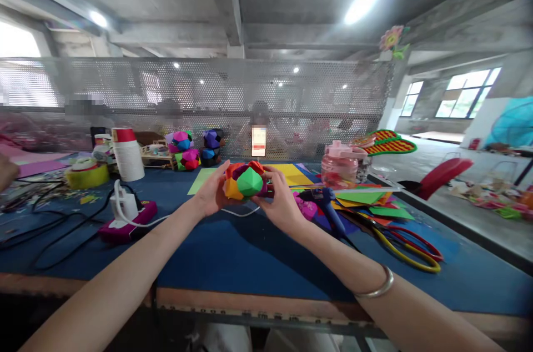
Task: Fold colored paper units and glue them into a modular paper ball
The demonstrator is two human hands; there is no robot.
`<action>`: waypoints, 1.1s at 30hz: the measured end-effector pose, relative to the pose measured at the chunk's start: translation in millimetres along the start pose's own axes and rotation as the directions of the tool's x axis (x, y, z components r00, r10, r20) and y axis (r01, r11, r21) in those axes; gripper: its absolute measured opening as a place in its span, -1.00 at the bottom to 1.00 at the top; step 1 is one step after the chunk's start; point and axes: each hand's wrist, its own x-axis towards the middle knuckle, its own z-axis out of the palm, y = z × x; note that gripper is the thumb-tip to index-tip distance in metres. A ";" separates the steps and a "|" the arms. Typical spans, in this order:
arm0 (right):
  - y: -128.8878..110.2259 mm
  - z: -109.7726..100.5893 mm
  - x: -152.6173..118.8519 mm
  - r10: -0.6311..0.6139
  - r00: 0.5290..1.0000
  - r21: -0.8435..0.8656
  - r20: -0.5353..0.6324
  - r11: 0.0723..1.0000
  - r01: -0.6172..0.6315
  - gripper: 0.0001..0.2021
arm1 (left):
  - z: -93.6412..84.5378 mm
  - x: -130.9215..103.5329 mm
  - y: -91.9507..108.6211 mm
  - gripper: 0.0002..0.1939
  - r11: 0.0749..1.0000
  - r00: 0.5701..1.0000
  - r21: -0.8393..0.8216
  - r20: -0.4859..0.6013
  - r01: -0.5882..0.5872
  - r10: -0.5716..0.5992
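Observation:
A folded paper ball (pixel 250 181) with green, orange, red and purple faces is held up over the blue table, between both hands. My left hand (pixel 212 192) grips its left side, fingers curled behind it. On the right side, my right hand (pixel 283 199) is closed around it, with a bracelet on that wrist. Just right of my right hand lie a blue glue gun (pixel 328 207) and a magenta paper piece (pixel 306 207). Behind the ball are yellow (pixel 293 175) and pale green paper sheets (pixel 200 181).
Scissors (pixel 410 246) rest on coloured paper sheets (pixel 375 196) at right, near a pink bottle (pixel 339 163). At left are a purple power strip (pixel 129 221) with cords, stacked paper cups (pixel 127 155) and finished paper balls (pixel 183 149). Another person's hand (pixel 7 169) shows at far left.

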 end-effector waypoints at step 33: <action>4.8 111.7 64.6 0.427 0.846 -0.536 0.318 0.817 -0.212 -0.63 | -25.4 -11.5 38.6 -0.48 0.887 0.896 0.126 0.055 -0.445 0.442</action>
